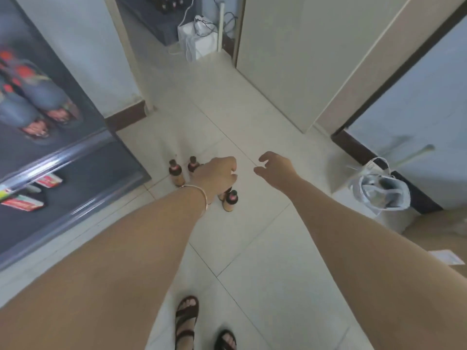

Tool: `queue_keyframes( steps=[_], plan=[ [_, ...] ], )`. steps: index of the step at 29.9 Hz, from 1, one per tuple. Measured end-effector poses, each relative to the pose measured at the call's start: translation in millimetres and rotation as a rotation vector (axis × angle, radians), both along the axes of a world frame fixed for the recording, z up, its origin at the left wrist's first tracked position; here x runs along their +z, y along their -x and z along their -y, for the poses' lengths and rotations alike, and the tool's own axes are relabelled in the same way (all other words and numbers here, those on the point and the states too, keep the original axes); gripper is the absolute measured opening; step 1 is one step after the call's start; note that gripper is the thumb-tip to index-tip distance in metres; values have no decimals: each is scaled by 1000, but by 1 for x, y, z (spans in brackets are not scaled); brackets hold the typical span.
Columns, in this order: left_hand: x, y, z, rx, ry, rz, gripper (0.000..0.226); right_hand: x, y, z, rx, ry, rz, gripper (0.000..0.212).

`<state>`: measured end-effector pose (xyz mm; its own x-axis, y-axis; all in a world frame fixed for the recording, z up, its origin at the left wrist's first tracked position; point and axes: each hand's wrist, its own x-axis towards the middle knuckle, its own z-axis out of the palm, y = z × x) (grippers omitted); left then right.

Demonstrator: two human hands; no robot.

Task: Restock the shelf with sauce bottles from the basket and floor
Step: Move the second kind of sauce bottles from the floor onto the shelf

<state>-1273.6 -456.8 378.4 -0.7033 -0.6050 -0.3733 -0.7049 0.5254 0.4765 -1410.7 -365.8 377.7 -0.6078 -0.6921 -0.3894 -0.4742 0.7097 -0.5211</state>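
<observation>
Small sauce bottles stood upright on the pale tiled floor (252, 248), grouped near the middle, just beside the dark glossy cabinet front (75, 173) on the left. Brown glass bodies, dark caps, red bands at the necks. Far-left bottle (175, 174) stood clear and plain to see; second bottle (193, 164) just beside it, partly hidden by knuckles. Nearest bottle (230, 200) sat below the wrist, touching or almost touching another one behind it, mostly covered.

Left hand (217, 174) reached down over the cluster, fingers curled downward among the bottles. Thin bangle (201, 195) circled that wrist. Looked to be closing around something, but fingertips were hidden behind the back of the hand, so could not tell whether a bottle was actually gripped.

Right hand (276, 168) hung loosely spread over bare tile, fingers bent, thumb apart, holding nothing and touching nothing, just to the right of the bottles.

White carrier bag (381, 192) slumped against the wall on the right, well apart from the bottles. Sandalled feet (188, 322) planted at the bottom edge. More dark bottles showed faintly on a grey shelf (151, 21) far up top, too blurred for detail.
</observation>
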Motion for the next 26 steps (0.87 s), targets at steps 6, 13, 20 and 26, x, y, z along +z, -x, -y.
queue_keyframes(
  steps=[6,13,20,26],
  plan=[
    [-92,14,0,36,-80,82,15,-96,19,-9,-58,-78,121,35],
    [-247,45,29,244,-186,21,16,-250,29,17,-140,-99,237,46],
    [-452,35,35,790,-157,-212,25,-466,32,31,-259,-27,293,86],
    [-546,48,58,833,-188,-436,87,-580,23,48,-398,299,463,90]
  ],
)
